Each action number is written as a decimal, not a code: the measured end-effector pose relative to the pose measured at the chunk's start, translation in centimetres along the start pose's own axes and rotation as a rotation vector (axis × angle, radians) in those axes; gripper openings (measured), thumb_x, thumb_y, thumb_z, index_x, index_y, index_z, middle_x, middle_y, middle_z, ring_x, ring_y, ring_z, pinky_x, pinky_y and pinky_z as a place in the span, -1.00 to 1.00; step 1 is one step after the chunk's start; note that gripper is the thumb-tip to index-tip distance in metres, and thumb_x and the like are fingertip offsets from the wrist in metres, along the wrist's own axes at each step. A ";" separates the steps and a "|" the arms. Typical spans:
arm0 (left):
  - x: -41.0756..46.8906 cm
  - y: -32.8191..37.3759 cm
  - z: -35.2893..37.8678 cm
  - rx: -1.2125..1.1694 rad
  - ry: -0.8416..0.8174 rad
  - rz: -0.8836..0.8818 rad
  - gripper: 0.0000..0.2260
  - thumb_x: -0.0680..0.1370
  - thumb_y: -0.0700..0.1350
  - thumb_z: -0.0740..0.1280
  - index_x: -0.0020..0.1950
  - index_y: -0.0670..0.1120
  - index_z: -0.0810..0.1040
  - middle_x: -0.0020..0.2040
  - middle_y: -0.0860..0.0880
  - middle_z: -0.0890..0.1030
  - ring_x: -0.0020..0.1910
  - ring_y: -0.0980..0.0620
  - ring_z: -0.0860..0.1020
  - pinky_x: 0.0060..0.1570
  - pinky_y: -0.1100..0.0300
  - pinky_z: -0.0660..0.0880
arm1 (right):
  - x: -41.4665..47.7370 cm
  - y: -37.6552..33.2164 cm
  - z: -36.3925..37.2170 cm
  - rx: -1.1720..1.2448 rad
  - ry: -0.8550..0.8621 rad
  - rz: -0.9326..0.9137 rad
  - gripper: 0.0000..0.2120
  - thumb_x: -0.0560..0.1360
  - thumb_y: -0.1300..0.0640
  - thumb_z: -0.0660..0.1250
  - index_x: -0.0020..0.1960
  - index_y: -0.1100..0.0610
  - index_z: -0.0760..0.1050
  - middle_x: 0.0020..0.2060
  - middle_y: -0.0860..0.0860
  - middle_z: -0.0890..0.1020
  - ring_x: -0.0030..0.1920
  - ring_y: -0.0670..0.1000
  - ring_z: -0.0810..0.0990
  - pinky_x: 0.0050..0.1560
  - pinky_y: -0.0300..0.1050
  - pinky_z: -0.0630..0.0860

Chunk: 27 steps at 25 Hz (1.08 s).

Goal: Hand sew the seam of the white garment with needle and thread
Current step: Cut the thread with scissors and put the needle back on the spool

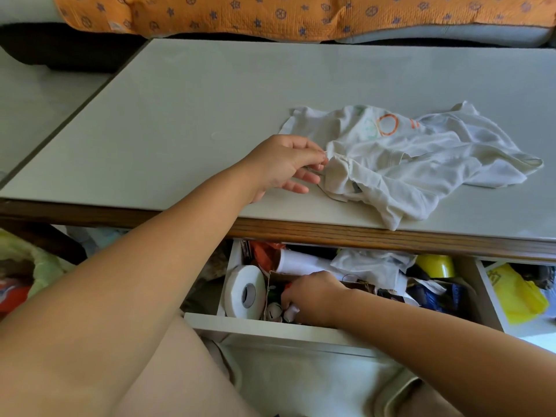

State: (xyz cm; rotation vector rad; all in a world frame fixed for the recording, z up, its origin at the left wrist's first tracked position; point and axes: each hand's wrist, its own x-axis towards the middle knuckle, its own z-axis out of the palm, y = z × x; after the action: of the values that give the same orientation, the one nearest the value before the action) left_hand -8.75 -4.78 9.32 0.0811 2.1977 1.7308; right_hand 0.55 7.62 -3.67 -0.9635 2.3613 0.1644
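Right hand (313, 296) is nearest, down in the open drawer (270, 325), fingers curled into a cardboard box (278, 276); whether it grips anything I cannot tell. Farther off on the table (150, 115), the left hand (285, 164) pinches what looks like the needle (323, 155) at the left edge of the white garment (421, 158), which sprawls rightward from it.

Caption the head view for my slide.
Left hand pinches the white garment on the table; right hand reaches into the open drawer.

a home room: a pale table (180, 115) with an open clutter drawer (270, 323), and orange patterned bedding (301, 13) behind it
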 end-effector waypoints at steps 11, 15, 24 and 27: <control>-0.6 0.4 -0.4 -0.088 -0.051 -0.008 -0.92 0.59 -0.15 0.32 -0.04 -0.10 0.60 0.00 -0.13 0.69 -0.04 -0.02 0.65 0.07 0.01 0.57 | -10.0 3.2 -8.7 0.858 0.915 0.053 -0.82 0.45 0.11 0.43 -0.04 0.06 0.44 -0.31 -0.15 0.63 -0.30 -0.09 0.57 -0.26 -0.23 0.50; -0.4 1.2 0.8 -0.344 -0.166 -0.086 -0.93 0.58 -0.17 0.32 -0.04 -0.08 0.60 0.11 -0.19 0.66 0.06 -0.13 0.65 0.09 -0.08 0.58 | -10.4 8.0 -10.3 1.085 0.917 0.178 -0.83 0.42 0.10 0.49 -0.11 0.05 0.51 -0.23 -0.03 0.68 -0.20 0.00 0.63 -0.19 -0.04 0.57; 0.8 1.4 3.0 -0.081 -0.187 0.023 -0.89 0.55 -0.21 0.37 0.04 -0.18 0.63 -0.05 -0.14 0.68 -0.11 0.02 0.67 -0.11 0.22 0.61 | -9.2 10.4 -12.0 1.682 0.641 0.350 -0.64 0.58 -0.09 0.24 -0.04 0.18 0.63 -0.26 0.06 0.53 -0.36 -0.04 0.42 -0.35 -0.18 0.29; 0.7 1.9 3.0 0.137 -0.156 0.093 -0.95 0.54 -0.17 0.41 -0.04 -0.11 0.67 -0.15 -0.06 0.69 -0.19 0.07 0.66 -0.14 0.22 0.61 | -8.9 11.5 -12.5 1.800 0.502 0.340 -0.59 0.56 -0.17 0.25 -0.06 0.17 0.63 -0.33 0.01 0.51 -0.39 -0.06 0.35 -0.36 -0.20 0.21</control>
State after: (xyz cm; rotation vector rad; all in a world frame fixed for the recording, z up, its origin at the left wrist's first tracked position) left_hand -8.84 -1.26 10.38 0.3442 2.2253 1.5610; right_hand -7.91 17.47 10.44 0.3498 1.8454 -1.8580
